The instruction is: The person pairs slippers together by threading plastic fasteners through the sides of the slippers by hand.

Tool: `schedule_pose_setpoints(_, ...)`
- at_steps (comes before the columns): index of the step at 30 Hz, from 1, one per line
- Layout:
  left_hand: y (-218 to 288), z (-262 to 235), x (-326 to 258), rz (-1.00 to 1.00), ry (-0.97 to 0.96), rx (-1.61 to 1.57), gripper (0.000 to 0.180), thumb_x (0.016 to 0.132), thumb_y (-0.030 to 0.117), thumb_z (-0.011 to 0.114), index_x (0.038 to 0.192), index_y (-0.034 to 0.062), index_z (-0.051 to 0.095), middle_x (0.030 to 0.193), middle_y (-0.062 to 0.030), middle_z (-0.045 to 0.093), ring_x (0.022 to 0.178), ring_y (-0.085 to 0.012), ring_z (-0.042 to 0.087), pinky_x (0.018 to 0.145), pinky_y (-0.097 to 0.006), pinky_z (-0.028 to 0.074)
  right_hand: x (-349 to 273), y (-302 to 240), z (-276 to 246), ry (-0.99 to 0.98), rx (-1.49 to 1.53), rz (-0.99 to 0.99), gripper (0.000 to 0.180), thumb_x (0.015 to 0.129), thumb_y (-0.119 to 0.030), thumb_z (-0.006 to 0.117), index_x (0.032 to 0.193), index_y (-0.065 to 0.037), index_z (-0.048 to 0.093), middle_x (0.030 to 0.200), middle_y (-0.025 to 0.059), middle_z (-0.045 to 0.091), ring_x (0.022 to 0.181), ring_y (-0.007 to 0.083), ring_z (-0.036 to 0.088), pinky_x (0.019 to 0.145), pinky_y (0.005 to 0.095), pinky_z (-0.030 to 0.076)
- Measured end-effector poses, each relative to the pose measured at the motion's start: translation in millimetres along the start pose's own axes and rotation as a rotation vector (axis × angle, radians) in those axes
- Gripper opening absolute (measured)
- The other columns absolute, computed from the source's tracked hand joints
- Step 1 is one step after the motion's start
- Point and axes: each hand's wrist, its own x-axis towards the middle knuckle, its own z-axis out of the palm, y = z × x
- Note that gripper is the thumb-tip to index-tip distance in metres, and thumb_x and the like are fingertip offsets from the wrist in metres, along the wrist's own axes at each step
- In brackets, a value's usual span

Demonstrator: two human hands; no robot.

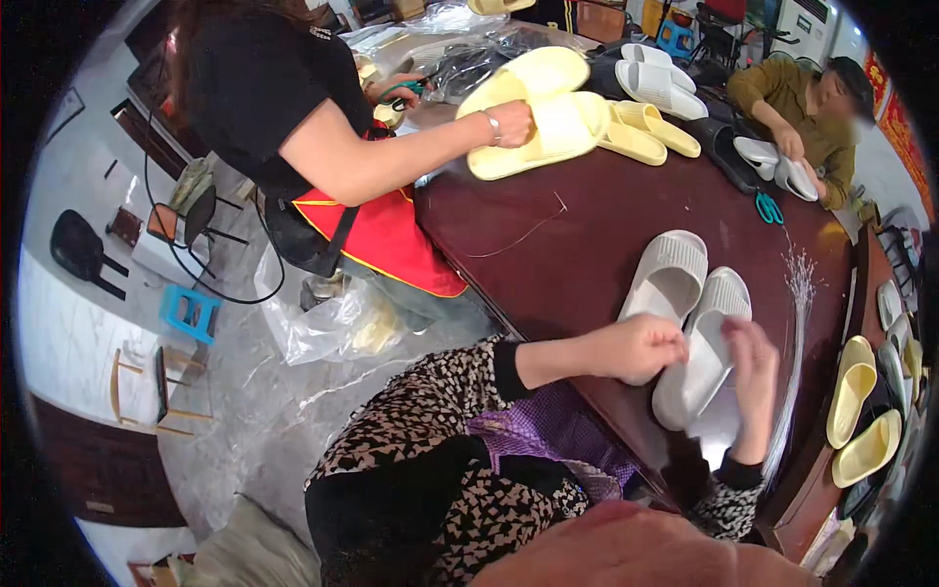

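A pair of light grey slide slippers lies side by side on the dark red table in front of me, a left slipper and a right slipper, with ribbed straps. My left hand is closed in a pinch over the heel part of the left slipper. Whatever its fingertips hold is too small to make out. Beside the right slipper's strap is my right hand, its fingers bent and blurred by motion. Along the table to the right runs a bundle of thin, clear strands.
Teal scissors lie farther back. At the left, a person in black handles yellow slippers; across the table another handles grey slippers. A wooden ledge at the right edge has yellow slippers beyond it. One loose strand lies mid-table.
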Motion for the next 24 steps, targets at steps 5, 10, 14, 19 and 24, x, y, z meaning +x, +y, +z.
schedule_pose_setpoints(5,-5,29,3,-0.095,-0.091,0.025,0.015,0.088,0.009,0.052,0.089,-0.0034,0.061,0.071,-0.0049,0.063,0.066,-0.0119,0.058,0.059,-0.028,0.046,-33,-10,39,-0.102,0.297,0.162,0.021,0.091,-0.013,0.052,0.095,0.003,0.064,0.088,0.0087,0.066,0.078,0.0142,0.060,0.072,0.0259,0.047)
schedule_pose_setpoints(10,-27,20,-11,-0.117,-0.154,0.126,0.015,0.085,0.010,0.056,0.093,-0.0026,0.059,0.083,-0.0102,0.061,0.073,-0.0175,0.060,0.061,-0.032,0.047,-36,35,48,0.069,0.694,0.148,0.019,0.094,-0.019,0.051,0.096,-0.002,0.060,0.078,0.0038,0.061,0.071,0.0117,0.056,0.068,0.0245,0.045)
schedule_pose_setpoints(14,-26,5,-33,0.511,0.277,0.871,0.025,0.084,0.013,0.062,0.103,-0.0012,0.055,0.097,-0.0123,0.052,0.080,-0.0226,0.058,0.065,-0.031,0.048,-40,88,22,0.151,1.161,0.250,0.018,0.096,-0.023,0.049,0.102,-0.006,0.054,0.070,-0.0003,0.053,0.066,0.0101,0.050,0.064,0.0231,0.041)
schedule_pose_setpoints(19,-27,-22,-86,0.401,0.455,1.167,0.036,0.078,0.015,0.066,0.106,-0.0014,0.051,0.105,-0.0155,0.045,0.094,-0.0322,0.053,0.078,-0.039,0.045,-70,113,-3,0.169,1.405,0.334,0.020,0.097,-0.026,0.047,0.105,-0.009,0.052,0.069,-0.0023,0.047,0.063,0.0089,0.045,0.058,0.0226,0.039)
schedule_pose_setpoints(24,-59,-33,-134,0.160,0.499,1.228,0.035,0.077,0.019,0.067,0.101,-0.0008,0.052,0.100,-0.0139,0.046,0.093,-0.0309,0.050,0.081,-0.041,0.041,-86,124,-3,0.017,1.305,0.298,0.020,0.097,-0.027,0.048,0.104,-0.009,0.053,0.069,-0.0028,0.046,0.061,0.0088,0.043,0.056,0.0231,0.038)
